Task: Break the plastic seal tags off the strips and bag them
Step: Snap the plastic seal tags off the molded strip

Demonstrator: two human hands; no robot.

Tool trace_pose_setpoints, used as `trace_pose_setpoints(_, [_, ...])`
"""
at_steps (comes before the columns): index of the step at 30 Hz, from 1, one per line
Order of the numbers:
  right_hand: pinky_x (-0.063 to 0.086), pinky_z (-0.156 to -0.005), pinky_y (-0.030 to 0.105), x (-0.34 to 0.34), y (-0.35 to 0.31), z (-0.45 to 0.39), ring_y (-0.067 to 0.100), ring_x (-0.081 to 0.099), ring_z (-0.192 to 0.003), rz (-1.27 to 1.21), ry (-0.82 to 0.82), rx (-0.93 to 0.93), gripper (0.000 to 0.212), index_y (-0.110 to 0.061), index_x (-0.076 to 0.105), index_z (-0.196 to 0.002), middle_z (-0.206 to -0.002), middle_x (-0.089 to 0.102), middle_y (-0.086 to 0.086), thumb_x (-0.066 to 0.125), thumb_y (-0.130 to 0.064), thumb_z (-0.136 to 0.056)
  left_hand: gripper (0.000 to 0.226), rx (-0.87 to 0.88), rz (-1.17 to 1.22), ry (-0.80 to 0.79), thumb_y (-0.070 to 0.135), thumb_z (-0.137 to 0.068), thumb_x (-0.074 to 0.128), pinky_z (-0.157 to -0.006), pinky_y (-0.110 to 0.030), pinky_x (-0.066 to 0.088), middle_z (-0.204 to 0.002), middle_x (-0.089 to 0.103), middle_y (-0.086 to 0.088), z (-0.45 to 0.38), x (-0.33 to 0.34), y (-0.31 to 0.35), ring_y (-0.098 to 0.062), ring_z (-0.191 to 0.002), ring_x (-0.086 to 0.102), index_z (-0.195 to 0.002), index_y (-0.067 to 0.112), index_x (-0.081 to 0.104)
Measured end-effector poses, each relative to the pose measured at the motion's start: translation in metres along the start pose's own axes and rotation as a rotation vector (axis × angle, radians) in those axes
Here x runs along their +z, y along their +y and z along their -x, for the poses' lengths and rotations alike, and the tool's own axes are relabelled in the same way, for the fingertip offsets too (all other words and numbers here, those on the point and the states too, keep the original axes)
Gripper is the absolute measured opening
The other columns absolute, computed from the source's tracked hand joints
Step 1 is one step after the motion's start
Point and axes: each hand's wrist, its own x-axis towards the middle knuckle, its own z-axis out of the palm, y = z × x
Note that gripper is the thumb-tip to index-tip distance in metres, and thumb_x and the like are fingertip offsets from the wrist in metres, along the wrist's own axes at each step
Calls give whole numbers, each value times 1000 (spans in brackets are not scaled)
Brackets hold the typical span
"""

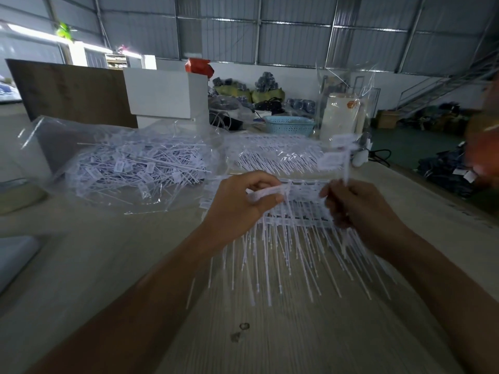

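Note:
A strip of white plastic seal tags point(294, 220) lies across the table in front of me, its thin tails fanning toward me. My left hand point(240, 203) grips the strip's left end, fingers curled round a bunch of tags. My right hand point(351, 203) pinches a few loose seal tags point(340, 155) that stick upward, blurred. A clear plastic bag point(54, 147) holding a heap of loose tags point(135, 168) lies open at the left of the table.
More tag strips point(270, 155) lie further back under clear film. Behind them stand a blue basket point(289, 125), a white box point(164, 93), a brown board point(73, 90) and a wrapped white roll point(340, 117). A person's orange sleeve point(483, 147) shows at the right edge.

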Motion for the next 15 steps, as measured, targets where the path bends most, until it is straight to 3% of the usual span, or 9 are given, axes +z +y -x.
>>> trace_pose_setpoints(3, [31, -40, 20, 28, 2, 11, 13, 40, -43, -7, -247, 111, 34, -8, 63, -92, -58, 50, 4, 41, -30, -107, 21, 41, -45, 45, 22, -77, 83, -70, -11, 47, -86, 70, 14, 2, 6, 1, 1, -84, 65, -94, 21, 70])
trace_pose_setpoints(6, [22, -40, 18, 40, -1, 15, 9, 24, -43, -180, -333, 198, 36, -12, 65, -93, -55, 30, -4, 48, -42, -102, 19, 107, -192, 54, 25, -81, 80, -81, -30, 51, -92, 68, 11, 4, 11, 0, -6, -91, 63, -93, 21, 66])
trace_pose_setpoints(8, [20, -40, 20, 44, -3, 18, 9, 21, -44, -218, -332, 189, 36, -12, 66, -90, -56, 25, -5, 54, -45, -97, 19, 126, -221, 71, 24, -82, 79, -81, -33, 50, -94, 68, 10, 5, 12, -1, -9, -93, 62, -94, 22, 64])
trace_pose_setpoints(13, [20, -40, 20, 43, -2, 15, 9, 22, -42, -210, -219, 138, 35, -13, 59, -73, -52, 28, -4, 54, -33, -101, 26, 104, -172, 6, 27, -89, 70, -83, -23, 52, -106, 69, 11, 1, 8, -5, 0, -102, 63, -110, 31, 57])
trace_pose_setpoints(15, [19, -40, 20, 38, -4, 12, 11, 19, -43, -273, -195, 159, 36, -14, 59, -70, -54, 25, -3, 55, -34, -100, 30, 96, -185, -4, 19, -89, 68, -84, -23, 51, -108, 69, 10, 0, 4, -9, -2, -104, 63, -115, 29, 58])
